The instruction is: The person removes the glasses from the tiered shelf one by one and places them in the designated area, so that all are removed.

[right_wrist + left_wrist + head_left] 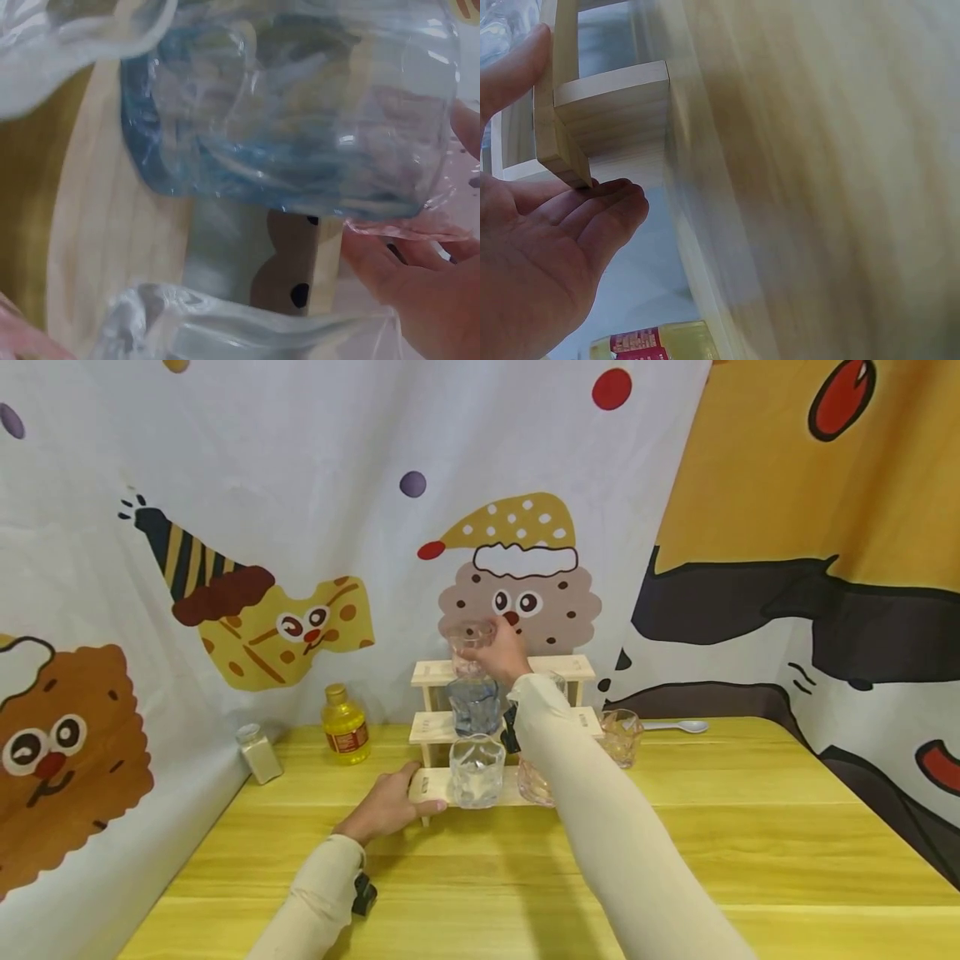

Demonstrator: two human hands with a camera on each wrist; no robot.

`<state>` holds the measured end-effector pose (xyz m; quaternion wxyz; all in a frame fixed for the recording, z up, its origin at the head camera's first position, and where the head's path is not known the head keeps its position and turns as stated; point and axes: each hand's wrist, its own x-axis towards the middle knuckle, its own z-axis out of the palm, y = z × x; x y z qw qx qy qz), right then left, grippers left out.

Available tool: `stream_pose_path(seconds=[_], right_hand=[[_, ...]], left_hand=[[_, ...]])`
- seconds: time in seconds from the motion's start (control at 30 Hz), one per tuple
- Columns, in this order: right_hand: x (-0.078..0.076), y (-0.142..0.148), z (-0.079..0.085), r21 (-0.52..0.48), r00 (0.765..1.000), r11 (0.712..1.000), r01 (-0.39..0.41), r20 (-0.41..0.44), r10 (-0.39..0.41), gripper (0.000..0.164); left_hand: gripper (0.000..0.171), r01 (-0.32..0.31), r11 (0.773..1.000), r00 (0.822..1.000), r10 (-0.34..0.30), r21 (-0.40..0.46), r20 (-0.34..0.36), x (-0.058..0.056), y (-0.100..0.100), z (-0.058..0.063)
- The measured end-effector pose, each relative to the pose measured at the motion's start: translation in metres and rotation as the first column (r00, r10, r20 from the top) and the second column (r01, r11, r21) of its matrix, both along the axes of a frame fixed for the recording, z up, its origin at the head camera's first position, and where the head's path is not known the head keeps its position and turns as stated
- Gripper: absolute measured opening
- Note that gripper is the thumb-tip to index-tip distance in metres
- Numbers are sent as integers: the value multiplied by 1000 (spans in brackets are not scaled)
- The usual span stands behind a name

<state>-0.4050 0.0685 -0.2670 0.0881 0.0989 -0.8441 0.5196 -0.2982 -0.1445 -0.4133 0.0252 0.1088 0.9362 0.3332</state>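
A three-step wooden display rack (431, 727) stands on the table against the curtain. At its top step my right hand (506, 652) holds a pale pink glass (467, 647), partly covered by the fingers. The left hand (390, 806) grips the left end of the bottom step, with the thumb on one side of the board (562, 161) and the fingers on the other. On the middle step sits a blue glass (474, 706), large in the right wrist view. A clear glass (477, 772) and a pink glass (532, 783) stand on the bottom step. My right arm hides part of the rack.
Right of the rack are an amber-pink glass (621, 739) and a white spoon (682, 726). Left of it stand a yellow oil bottle (347, 731) and a small white-filled jar (258, 753). A printed curtain (300, 485) hangs behind and beside the table.
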Motion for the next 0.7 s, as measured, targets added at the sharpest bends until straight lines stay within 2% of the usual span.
stream_pose_path(seconds=[0.43,0.57,0.7], right_hand=[[-4,0,-1,-56,999,998,33,-1,-33,75],[-3,2,6,-90,998,995,47,-26,-49,73],[-1,7,16,-162,999,987,0,-42,-6,73]], left_hand=[[92,15,1000,1000,-15,16,-1,0,1,-2],[93,15,1000,1000,-15,14,-8,0,1,-2],[94,16,1000,1000,-16,24,-8,-1,-1,-4]])
